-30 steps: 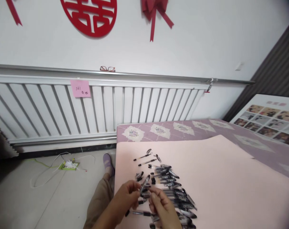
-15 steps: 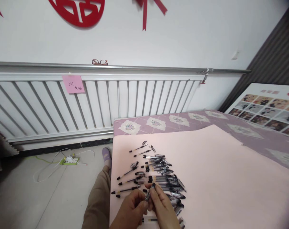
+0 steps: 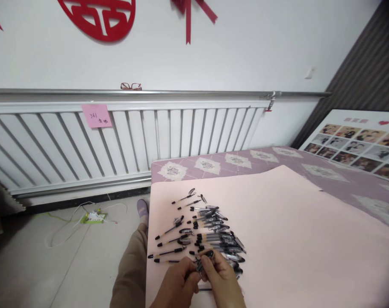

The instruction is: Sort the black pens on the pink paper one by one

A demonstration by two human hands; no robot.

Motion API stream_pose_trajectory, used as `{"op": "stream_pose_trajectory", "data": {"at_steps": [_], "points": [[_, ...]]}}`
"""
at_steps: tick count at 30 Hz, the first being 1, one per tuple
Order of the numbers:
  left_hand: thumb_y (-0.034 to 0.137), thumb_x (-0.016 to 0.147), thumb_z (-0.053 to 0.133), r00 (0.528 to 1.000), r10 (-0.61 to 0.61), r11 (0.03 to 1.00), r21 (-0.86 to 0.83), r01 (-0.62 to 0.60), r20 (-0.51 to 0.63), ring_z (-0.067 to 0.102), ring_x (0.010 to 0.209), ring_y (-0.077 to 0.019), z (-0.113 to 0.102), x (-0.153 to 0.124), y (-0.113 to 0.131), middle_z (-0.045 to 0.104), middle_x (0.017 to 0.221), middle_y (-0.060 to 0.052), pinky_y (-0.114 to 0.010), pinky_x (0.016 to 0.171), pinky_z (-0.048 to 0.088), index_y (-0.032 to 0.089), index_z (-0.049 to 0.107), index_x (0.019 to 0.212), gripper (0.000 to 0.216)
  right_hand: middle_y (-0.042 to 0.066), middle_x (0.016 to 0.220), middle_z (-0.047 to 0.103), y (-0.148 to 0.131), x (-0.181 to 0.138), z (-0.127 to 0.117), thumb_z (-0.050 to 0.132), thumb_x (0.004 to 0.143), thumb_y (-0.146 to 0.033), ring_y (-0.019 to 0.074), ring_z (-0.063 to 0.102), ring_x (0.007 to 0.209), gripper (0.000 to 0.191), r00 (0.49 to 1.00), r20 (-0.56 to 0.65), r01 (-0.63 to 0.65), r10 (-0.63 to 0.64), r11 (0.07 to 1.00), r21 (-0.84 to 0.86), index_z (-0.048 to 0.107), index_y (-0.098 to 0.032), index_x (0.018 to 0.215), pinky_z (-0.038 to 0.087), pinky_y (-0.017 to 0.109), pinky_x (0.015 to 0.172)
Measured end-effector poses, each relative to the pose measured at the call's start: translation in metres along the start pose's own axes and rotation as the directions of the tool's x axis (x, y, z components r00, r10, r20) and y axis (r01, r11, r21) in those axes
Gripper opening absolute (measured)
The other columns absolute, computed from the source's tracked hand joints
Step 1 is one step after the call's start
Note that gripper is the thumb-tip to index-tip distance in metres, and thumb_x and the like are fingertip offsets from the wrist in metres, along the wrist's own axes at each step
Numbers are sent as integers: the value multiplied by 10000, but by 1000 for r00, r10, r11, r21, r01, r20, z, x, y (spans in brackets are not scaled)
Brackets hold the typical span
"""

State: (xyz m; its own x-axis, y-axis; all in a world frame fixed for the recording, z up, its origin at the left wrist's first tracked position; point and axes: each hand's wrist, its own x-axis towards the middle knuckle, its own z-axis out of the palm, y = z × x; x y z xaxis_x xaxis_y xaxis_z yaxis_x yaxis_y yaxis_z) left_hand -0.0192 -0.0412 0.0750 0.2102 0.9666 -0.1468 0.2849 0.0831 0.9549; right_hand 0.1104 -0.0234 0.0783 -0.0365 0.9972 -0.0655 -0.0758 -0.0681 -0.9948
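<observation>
Above the near end of the pen pile, my right hand (image 3: 220,273) is closed around a black pen cap (image 3: 209,253) with a silvery clip. Close against it, the fingers of my left hand (image 3: 181,278) pinch the cap's lower end; what else they may hold is hidden. Many capped black gel pens (image 3: 218,236) lie heaped just beyond my hands. To the left are several uncapped pens (image 3: 169,251), dark-tipped, with loose caps (image 3: 185,231) by their right ends.
Pale pink sheeting (image 3: 287,231) covers a bed with a purple patterned cloth (image 3: 207,166). A white radiator (image 3: 178,128) runs along the wall, with glasses (image 3: 131,87) on its pipe. A power strip (image 3: 93,217) with cables lies on the floor. A photo board (image 3: 351,145) leans at right.
The pen cap between my hands has turned from nearly upright to more slanted, and the fingers have shifted around it. The camera view has moved slightly. The pens stay in place.
</observation>
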Motion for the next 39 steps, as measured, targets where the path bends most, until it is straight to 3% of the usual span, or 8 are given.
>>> {"op": "stream_pose_trajectory", "data": {"at_steps": [5, 13, 18, 21, 24, 28, 35, 39], "points": [[313, 766, 477, 989, -93, 962, -246, 120, 119, 319, 305, -48, 1, -1, 7, 481, 485, 62, -177, 312, 197, 178, 486, 729, 140, -63, 523, 501, -10, -5, -1, 639, 684, -501, 102, 433, 478, 323, 1000, -18, -16, 18, 995, 95, 596, -190, 760, 344, 215, 491], [569, 675, 614, 927, 4, 809, -546, 216, 374, 326, 293, -40, -5, -3, 12, 495, 464, 49, -185, 315, 155, 168, 509, 743, 420, -51, 556, 527, -22, -14, -6, 648, 689, -484, 108, 476, 488, 293, 996, 90, -31, 13, 980, 197, 598, -201, 747, 373, 229, 509], [588, 643, 651, 909, 15, 746, -610, 268, 417, 321, 277, -29, -4, 0, 12, 487, 436, 38, -189, 332, 132, 152, 535, 697, 454, -53, 547, 510, -15, -12, -3, 688, 646, -496, 84, 450, 456, 322, 995, 97, -51, 22, 949, 310, 602, -196, 726, 365, 209, 460], [517, 686, 656, 934, -22, 704, -658, 268, 357, 377, 288, -37, -10, 1, 10, 578, 534, 4, -179, 321, 150, 148, 550, 798, 399, -61, 535, 505, -18, -7, -6, 706, 654, -441, 70, 432, 435, 283, 996, -53, -49, 70, 942, 333, 609, -203, 773, 355, 189, 428], [460, 675, 690, 973, -77, 571, -790, 223, 219, 402, 313, -36, -18, 1, 10, 596, 614, 14, -172, 320, 189, 165, 554, 892, 391, -54, 550, 537, -23, -3, -12, 721, 645, -407, 95, 487, 465, 276, 978, -183, -28, 100, 932, 360, 607, -223, 817, 404, 206, 445], [354, 612, 771, 983, -180, 393, -915, 93, 23, 432, 439, -25, -20, 2, 14, 559, 666, 44, -160, 419, 282, 187, 574, 903, 390, -34, 577, 591, -21, -3, -10, 750, 609, -397, 135, 551, 526, 297, 976, -163, -78, 145, 929, 361, 608, -224, 804, 445, 245, 492], [360, 651, 732, 981, -113, 566, -822, -67, -158, 481, 589, -80, -11, 11, 12, 581, 735, 5, -219, 573, 372, 164, 628, 860, 304, -70, 501, 524, 2, -5, 10, 691, 632, -515, 32, 371, 336, 371, 990, 103, -108, 94, 985, 134, 566, -173, 706, 238, 169, 370], [307, 695, 686, 990, -53, 631, -773, -67, -129, 526, 681, -120, -19, 9, 11, 615, 804, -33, -258, 664, 395, 151, 628, 867, 240, -90, 440, 472, 4, -8, 11, 604, 699, -557, 22, 292, 289, 402, 954, 263, -177, 144, 979, 104, 555, -178, 822, 147, 166, 330]]}}
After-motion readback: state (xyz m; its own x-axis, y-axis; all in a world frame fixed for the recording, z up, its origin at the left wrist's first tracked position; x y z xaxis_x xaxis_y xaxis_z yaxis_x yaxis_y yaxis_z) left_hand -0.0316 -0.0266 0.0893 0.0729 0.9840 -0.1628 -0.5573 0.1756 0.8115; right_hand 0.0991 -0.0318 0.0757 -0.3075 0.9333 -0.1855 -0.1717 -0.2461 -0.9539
